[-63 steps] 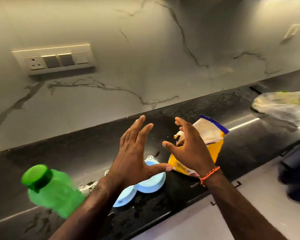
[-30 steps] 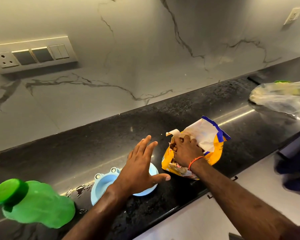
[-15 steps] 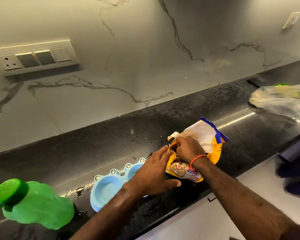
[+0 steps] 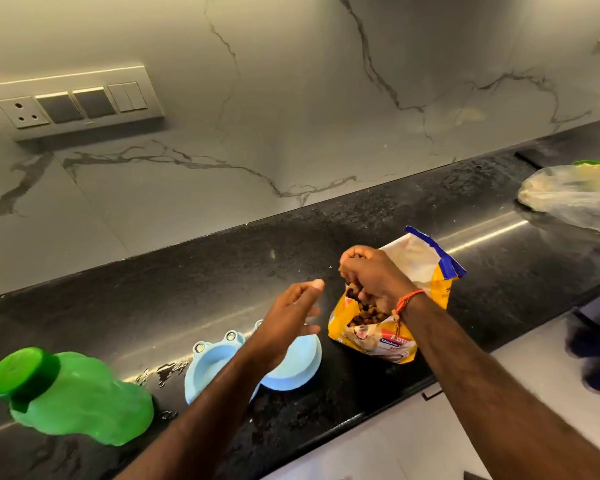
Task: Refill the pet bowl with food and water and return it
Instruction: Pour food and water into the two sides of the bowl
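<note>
A light blue double pet bowl (image 4: 208, 367) sits on the black counter (image 4: 187, 292), both cups looking empty. My left hand (image 4: 288, 322) hovers over its right cup, fingers apart, holding nothing. To the right stands an open yellow pet food bag (image 4: 426, 268) with brown kibble showing inside. My right hand (image 4: 371, 275) is just above the bag's mouth, closed around a handful of kibble. A green water bottle (image 4: 70, 393) with a green cap stands at the left.
A clear plastic bag (image 4: 572, 195) with something inside lies at the far right of the counter. A switch and socket panel (image 4: 73, 105) is on the marble wall. Water spots mark the counter left of the bowl. The counter's front edge runs below the bowl.
My right hand has lifted out of the bag with kibble in its fist. My left hand has let go of the bag and moved back over the bowl.
</note>
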